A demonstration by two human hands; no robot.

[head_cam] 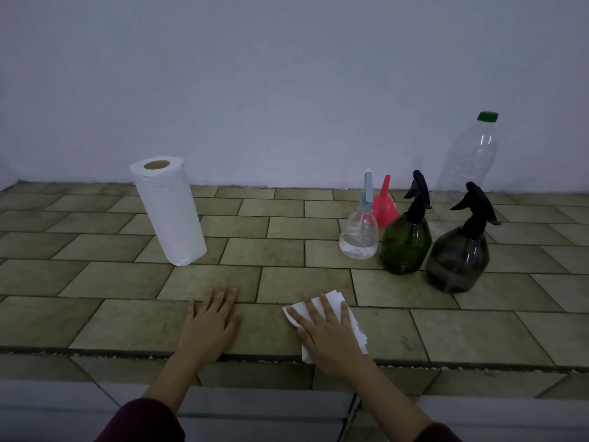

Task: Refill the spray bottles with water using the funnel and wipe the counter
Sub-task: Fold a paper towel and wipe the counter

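**Wiping under way on tiled surface, bottles parked clear**

Pictured at 6 o'clock: right hand point(328, 333) laid flat on a folded paper towel point(322, 309), fingers straight and spread, pressing the sheet down rather than pinching it — a grip suited to dragging the towel across the tiled surface point(127, 279). Left hand point(212, 317) at about 7 o'clock, palm down on bare tile just beside the towel, fingers straight and close together, holding nothing; placed, by the look of it, as a brace at the front edge.

Grouped at 2 o'clock, well apart from both hands: clear spray bottle point(359, 236) with liquid visible in its base, green spray bottle point(406, 244) and dark grey spray bottle point(457, 260), all upright with spray heads on. Red funnel point(385, 207) resting mouth-down, spout up, just behind the clear and green ones. Large plastic bottle point(471, 154) with a green cap against the wall at 1 o'clock, apparently empty. Capped heads and emptied supply suggest refilling finished, with only wiping left.

Paper towel roll point(169, 212) standing upright at 10 o'clock — within reach for a fresh sheet, clear of the wiping path.
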